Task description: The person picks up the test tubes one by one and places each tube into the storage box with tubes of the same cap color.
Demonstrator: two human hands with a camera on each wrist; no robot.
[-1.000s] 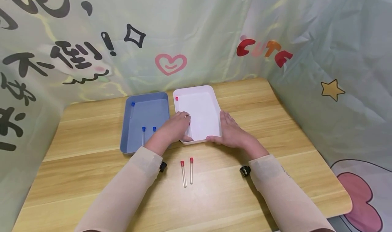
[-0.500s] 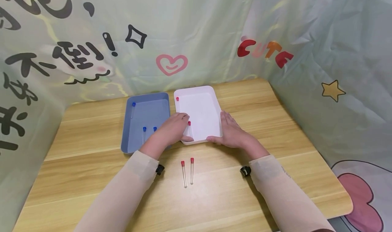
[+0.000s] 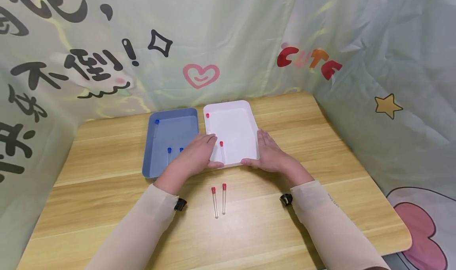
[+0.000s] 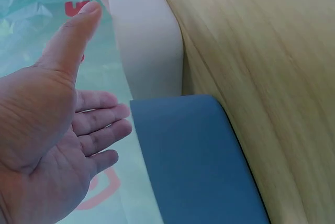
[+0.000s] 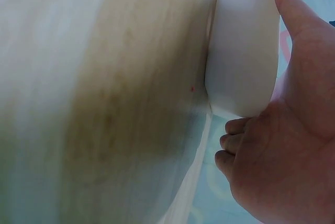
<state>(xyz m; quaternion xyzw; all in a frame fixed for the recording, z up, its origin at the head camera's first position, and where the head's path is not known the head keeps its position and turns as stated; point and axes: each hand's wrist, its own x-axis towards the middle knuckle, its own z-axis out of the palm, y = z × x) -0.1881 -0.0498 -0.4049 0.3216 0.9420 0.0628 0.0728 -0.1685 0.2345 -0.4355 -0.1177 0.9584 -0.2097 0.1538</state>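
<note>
A white tray (image 3: 236, 121) lies near the back of the table, with a red-capped tube (image 3: 221, 145) near its front left and another red cap (image 3: 208, 115) at its back-left corner. My left hand (image 3: 196, 153) is over the tray's front-left corner, fingers extended and thumb spread; its palm appears bare in the left wrist view. My right hand (image 3: 269, 155) rests around the front-right corner, straight fingers along the right side and thumb at the front rim. Two red-capped clear tubes (image 3: 224, 198) lie on the table in front of the tray.
Left of the white tray, a blue tray (image 3: 174, 125) holds blue-capped tubes (image 3: 169, 150), partly hidden by my left hand and forearm. A printed curtain (image 3: 246, 36) hangs behind the wooden table (image 3: 285, 230).
My left hand has drawn back leftward from the front-left red-capped tube, its fingers opening and leaving the tube in the white tray. The right hand has stayed at its corner.
</note>
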